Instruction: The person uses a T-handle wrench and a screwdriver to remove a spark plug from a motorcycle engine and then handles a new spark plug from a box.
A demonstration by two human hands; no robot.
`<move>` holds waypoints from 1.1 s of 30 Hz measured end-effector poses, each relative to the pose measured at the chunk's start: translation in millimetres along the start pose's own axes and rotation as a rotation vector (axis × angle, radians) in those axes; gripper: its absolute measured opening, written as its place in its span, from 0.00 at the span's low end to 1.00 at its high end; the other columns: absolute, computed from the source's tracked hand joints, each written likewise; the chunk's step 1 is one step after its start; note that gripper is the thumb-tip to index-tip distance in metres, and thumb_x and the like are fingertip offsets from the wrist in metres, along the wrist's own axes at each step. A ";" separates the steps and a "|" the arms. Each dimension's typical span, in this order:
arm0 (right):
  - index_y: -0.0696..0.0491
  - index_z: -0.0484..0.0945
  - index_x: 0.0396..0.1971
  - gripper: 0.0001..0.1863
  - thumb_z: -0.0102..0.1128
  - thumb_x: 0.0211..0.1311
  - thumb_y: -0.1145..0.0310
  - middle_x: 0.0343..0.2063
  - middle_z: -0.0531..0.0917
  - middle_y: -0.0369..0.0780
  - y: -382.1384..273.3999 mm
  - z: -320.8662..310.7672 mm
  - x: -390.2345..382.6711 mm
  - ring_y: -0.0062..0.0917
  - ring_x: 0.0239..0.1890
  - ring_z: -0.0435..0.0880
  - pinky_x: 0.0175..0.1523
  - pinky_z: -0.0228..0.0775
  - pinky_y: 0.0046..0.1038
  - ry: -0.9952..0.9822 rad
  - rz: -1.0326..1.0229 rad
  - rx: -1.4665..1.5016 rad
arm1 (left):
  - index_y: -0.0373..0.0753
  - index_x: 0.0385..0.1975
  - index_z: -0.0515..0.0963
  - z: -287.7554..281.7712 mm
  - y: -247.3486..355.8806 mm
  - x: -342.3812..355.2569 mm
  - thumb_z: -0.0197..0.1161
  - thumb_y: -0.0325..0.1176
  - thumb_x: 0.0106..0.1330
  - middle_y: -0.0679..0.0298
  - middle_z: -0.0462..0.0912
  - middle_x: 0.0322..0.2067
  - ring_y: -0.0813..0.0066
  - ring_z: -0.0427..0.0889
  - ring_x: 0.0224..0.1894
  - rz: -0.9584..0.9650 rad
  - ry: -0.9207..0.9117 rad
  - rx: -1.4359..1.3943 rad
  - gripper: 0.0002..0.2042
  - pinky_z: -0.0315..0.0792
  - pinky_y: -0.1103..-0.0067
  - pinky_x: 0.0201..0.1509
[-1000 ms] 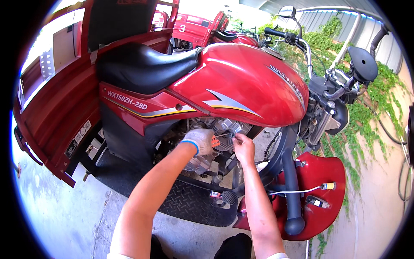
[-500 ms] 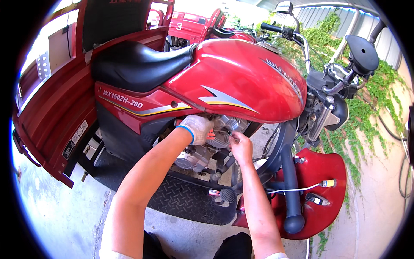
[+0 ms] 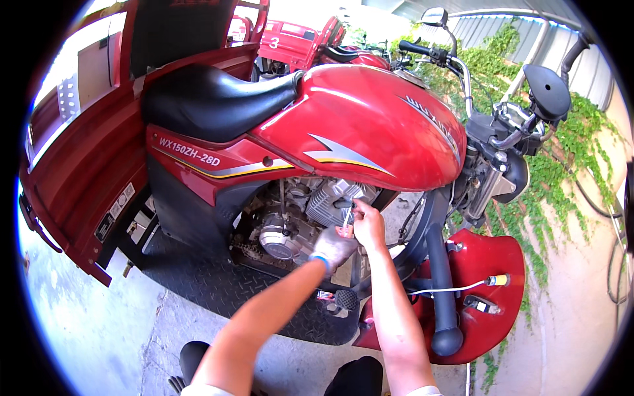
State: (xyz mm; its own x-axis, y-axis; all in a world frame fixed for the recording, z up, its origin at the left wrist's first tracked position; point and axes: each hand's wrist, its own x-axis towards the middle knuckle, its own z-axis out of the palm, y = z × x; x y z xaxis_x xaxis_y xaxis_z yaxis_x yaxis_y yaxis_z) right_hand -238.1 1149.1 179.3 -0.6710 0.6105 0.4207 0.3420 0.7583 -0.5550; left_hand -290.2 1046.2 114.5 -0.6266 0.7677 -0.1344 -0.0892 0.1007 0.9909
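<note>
Pale concrete floor (image 3: 99, 317) spreads under a parked red three-wheeled motorcycle, whose cargo body (image 3: 79, 198) rises at the far left. Next comes the long black seat (image 3: 211, 105), with a dark side panel (image 3: 178, 204) beneath it and a black treaded footboard (image 3: 251, 303) running low along the frame. Beyond the seat, a second red vehicle (image 3: 284, 39) stands in the background. Under the bodywork the engine (image 3: 281, 241) is exposed, its round silver cover facing the person and its finned cylinder (image 3: 327, 201) leaning to the right. Just in front of that cylinder, the left hand (image 3: 335, 245), in a whitish glove with a blue cuff, is curled around the lower end of a slim pale rod (image 3: 347, 215); an orange patch shows by its fingers. Standing nearly upright, the rod reaches up to the bare right hand (image 3: 368, 224), whose thumb and fingers are drawn together on what seems to be a small dark piece (image 3: 354, 204), too tiny to make out. Both hands work close together. Above them bulges the glossy red tank (image 3: 389, 125). Farther right, a thick dark tube (image 3: 446, 290) slopes down across a red fender (image 3: 495, 257), and a round-edged black mirror (image 3: 547, 91) stands before green vines (image 3: 588, 145) that climb the wall.
</note>
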 end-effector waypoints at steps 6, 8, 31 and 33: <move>0.51 0.84 0.56 0.23 0.63 0.58 0.73 0.40 0.89 0.52 -31.5 -19.4 20.6 0.46 0.44 0.89 0.50 0.80 0.41 -0.179 -0.043 -0.172 | 0.45 0.35 0.78 98.0 14.9 15.2 0.60 0.33 0.70 0.71 0.79 0.25 0.76 0.80 0.26 0.078 -0.002 -1.298 0.02 0.74 0.73 0.32; 0.52 0.84 0.55 0.22 0.67 0.59 0.69 0.40 0.89 0.51 -43.5 -26.5 22.5 0.46 0.45 0.89 0.51 0.79 0.42 -0.280 0.078 -0.089 | 0.46 0.37 0.78 77.1 -7.4 16.3 0.63 0.31 0.68 0.69 0.80 0.27 0.76 0.80 0.27 0.140 -0.107 -0.969 0.02 0.75 0.73 0.33; 0.49 0.88 0.48 0.16 0.69 0.63 0.58 0.36 0.89 0.52 -71.0 -3.6 21.2 0.45 0.42 0.89 0.49 0.80 0.44 -0.128 -0.108 -0.393 | 0.42 0.58 0.72 74.0 -29.2 68.6 0.56 0.43 0.77 0.66 0.81 0.36 0.67 0.79 0.27 0.458 0.214 -0.614 0.17 0.76 0.67 0.36; 0.51 0.88 0.47 0.18 0.69 0.61 0.58 0.34 0.89 0.52 -34.3 -24.9 20.8 0.43 0.40 0.90 0.47 0.81 0.42 -0.032 -0.052 -0.355 | 0.42 0.50 0.78 68.8 -7.4 47.4 0.59 0.42 0.74 0.67 0.81 0.31 0.67 0.81 0.28 0.450 0.084 -0.105 0.13 0.75 0.67 0.35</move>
State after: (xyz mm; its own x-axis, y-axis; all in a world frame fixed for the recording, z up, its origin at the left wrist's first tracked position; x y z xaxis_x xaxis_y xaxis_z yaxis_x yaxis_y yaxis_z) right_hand -247.4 1141.5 225.0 -0.7120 0.5656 0.4161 0.5099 0.8239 -0.2474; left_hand -266.0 1125.4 101.2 -0.6809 0.6663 0.3040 0.1306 -0.2980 0.9456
